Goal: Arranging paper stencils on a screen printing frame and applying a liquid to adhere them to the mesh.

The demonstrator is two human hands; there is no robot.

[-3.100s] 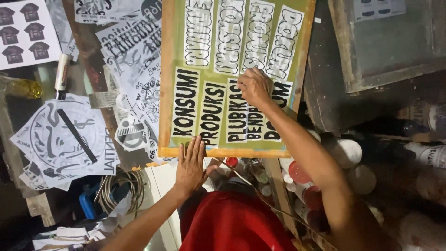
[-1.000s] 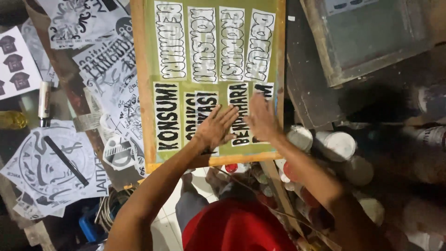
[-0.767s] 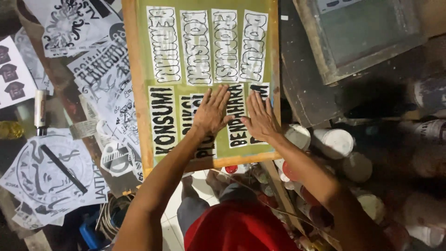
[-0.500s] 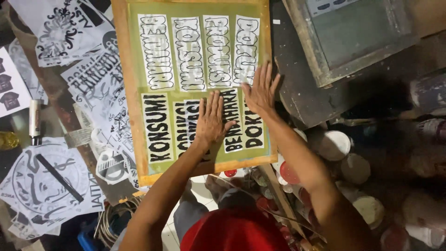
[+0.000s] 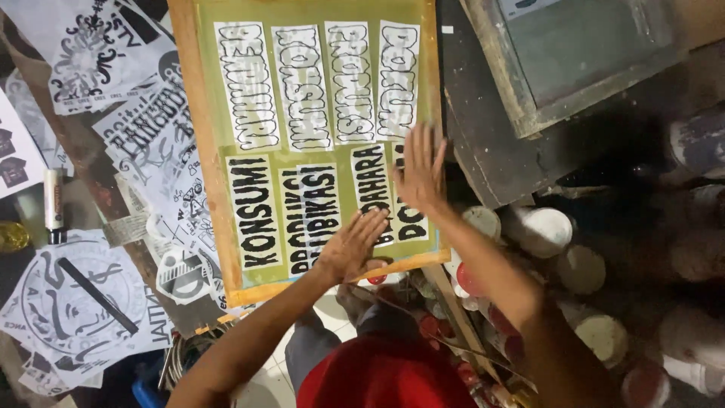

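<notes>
Item: person at a cluttered print bench, seen from overhead.

- Red cap or garment point(image 5: 385, 381), bottom centre, nearest the camera.
- Round lidded paint tubs, white and cream point(image 5: 547, 230), packed at lower right beside the right forearm.
- Left hand point(image 5: 351, 245): flat, fingers spread, grasping nothing, palm pressed on the lower lettered strips near the frame's near edge.
- Right hand point(image 5: 419, 170): likewise flat and unclenched, fingers pointing away, lying on the right-hand strips just beyond the left hand.
- Wooden-framed printing screen with olive-green mesh point(image 5: 204, 151): centre of the bench, under both hands, carrying two rows of white paper strips with black lettering point(image 5: 253, 211).
- Black-and-white printed paper sheets point(image 5: 143, 143), overlapping, left of the frame.
- White marker pen with black cap point(image 5: 53, 204), far left.
- Second, grey-meshed wooden frame point(image 5: 589, 53), upper right, well apart.
</notes>
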